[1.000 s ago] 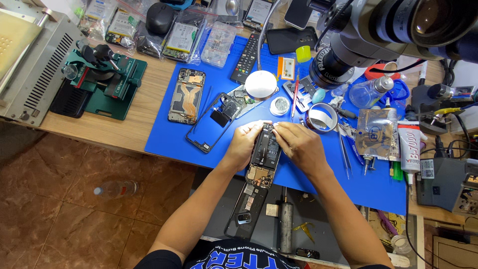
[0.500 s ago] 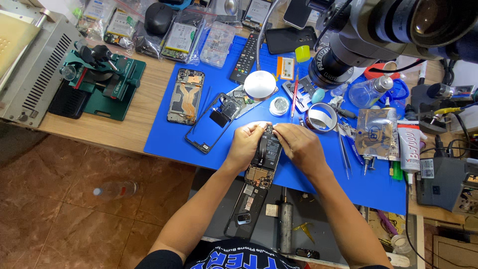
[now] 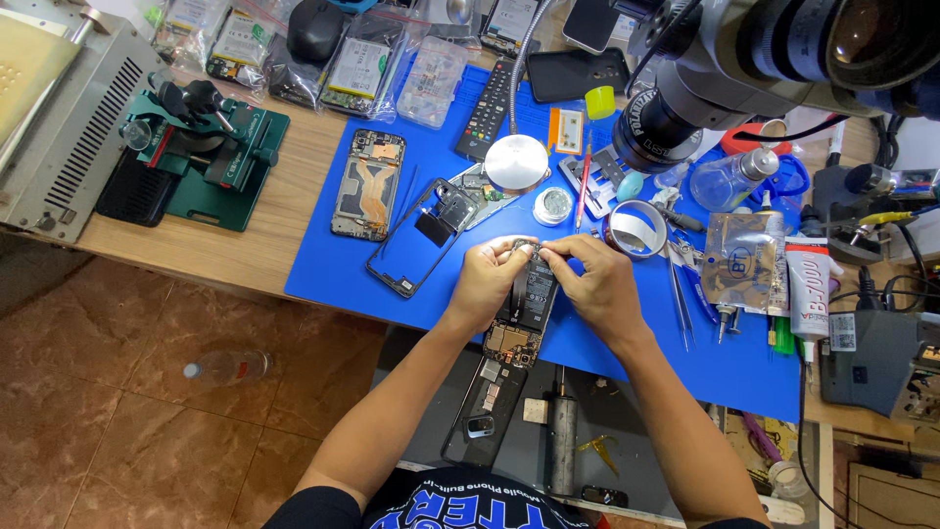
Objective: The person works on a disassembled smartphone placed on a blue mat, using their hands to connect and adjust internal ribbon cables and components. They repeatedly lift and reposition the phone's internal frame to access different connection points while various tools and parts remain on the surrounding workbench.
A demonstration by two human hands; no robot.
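An opened phone (image 3: pixel 529 304) with its back off lies on the blue mat (image 3: pixel 685 353) at the desk's near edge, battery and boards showing. My left hand (image 3: pixel 487 279) grips its left side near the top. My right hand (image 3: pixel 597 284) holds the right side, fingertips pinching at the phone's top end, where a small part sits between both hands' fingers. What that part is I cannot tell.
Two more stripped phone frames (image 3: pixel 367 184) (image 3: pixel 428 235) lie left on the mat. A microscope (image 3: pixel 744 69) hangs over the right. A roll of tape (image 3: pixel 636 227), tweezers, glue tube (image 3: pixel 809 284) and bottle crowd the right. A green jig (image 3: pixel 211 147) stands left. Another phone shell (image 3: pixel 485 411) lies below the desk edge.
Both hands stay on the opened phone; the fingertips have shifted slightly toward its top end. Nothing else has moved.
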